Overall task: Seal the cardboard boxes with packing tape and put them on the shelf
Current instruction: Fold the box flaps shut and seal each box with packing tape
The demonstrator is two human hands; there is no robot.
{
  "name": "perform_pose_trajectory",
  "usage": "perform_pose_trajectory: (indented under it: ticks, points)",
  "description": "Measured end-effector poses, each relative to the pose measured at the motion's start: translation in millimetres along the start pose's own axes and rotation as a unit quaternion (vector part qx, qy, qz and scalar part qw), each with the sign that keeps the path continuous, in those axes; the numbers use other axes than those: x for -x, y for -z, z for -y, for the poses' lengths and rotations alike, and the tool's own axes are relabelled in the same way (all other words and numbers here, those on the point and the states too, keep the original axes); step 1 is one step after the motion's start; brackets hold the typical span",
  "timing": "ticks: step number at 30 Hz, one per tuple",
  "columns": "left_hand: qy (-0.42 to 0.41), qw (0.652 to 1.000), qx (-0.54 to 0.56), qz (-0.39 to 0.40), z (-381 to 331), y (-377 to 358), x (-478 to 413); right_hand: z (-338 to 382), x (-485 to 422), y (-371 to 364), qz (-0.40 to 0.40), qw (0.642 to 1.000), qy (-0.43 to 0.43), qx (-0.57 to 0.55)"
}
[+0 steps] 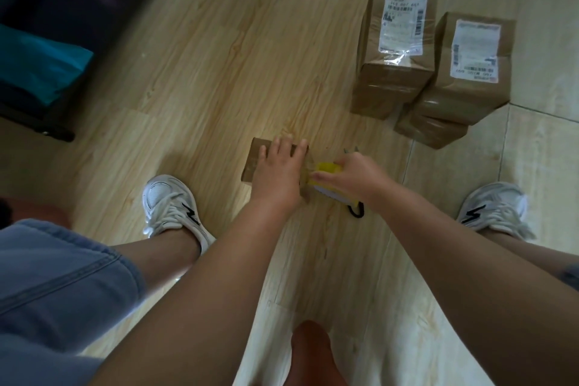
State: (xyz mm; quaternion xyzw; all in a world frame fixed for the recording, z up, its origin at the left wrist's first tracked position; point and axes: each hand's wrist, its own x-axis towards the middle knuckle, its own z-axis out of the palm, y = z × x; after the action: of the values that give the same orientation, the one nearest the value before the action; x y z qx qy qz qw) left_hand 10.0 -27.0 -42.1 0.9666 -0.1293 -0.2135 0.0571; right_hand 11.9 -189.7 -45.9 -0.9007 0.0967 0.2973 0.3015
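Head view: much of the small cardboard box [254,157] is hidden under the left hand [277,168], which is laid flat on its top with fingers spread and straight. The box's right end is blurred where the yellow tape dispenser [328,168] is held, gripped by the curled right hand [358,174] and mostly covered. The box lies on the wood floor [203,72], near its edge with the tiles. Further off, at that edge, taped, labelled boxes [398,50] are stacked.
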Motion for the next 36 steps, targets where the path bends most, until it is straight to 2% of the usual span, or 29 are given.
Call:
perform_pose_trajectory:
  ticks: [5,8,17,19,23,25,27,29,33,36]
  points:
    - [-0.012,0.995,0.096,-0.039,22.1,11.8,1.8,0.2,6.9,17.6,0.025,0.993,0.022,-0.111]
    - [-0.017,0.991,0.128,-0.024,29.9,12.3,0.3,2.1,11.5,26.3,0.043,0.986,0.036,-0.154]
    - [-0.014,0.983,0.18,-0.036,49.4,7.6,-0.9,8.6,15.1,24.6,0.047,0.986,0.036,-0.154]
    - [-0.01,0.98,0.196,-0.03,52.5,6.5,-0.3,10.6,14.8,25.5,0.028,0.991,0.042,-0.124]
    - [0.007,0.968,0.251,-0.013,57.4,1.4,2.5,2.5,14.2,23.5,0.006,0.999,0.025,0.023]
    - [0.004,0.966,0.258,-0.008,56.0,0.1,2.1,-7.0,13.3,21.2,0.01,1.0,0.017,0.022]
    - [0.011,0.962,0.274,-0.007,56.7,-0.8,1.0,-11.3,15.1,23.5,0.018,0.999,0.016,-0.045]
    - [0.019,0.959,0.284,-0.006,60.0,-1.5,0.8,-9.3,18.1,29.2,0.027,0.997,0.027,-0.065]
    - [0.03,0.953,0.303,-0.004,65.0,-3.6,0.6,-9.0,15.2,29.7,-0.021,0.995,0.037,0.089]
    - [0.029,0.952,0.304,-0.004,66.2,-4.9,-1.1,-12.7,14.6,26.1,-0.027,0.993,0.012,0.112]
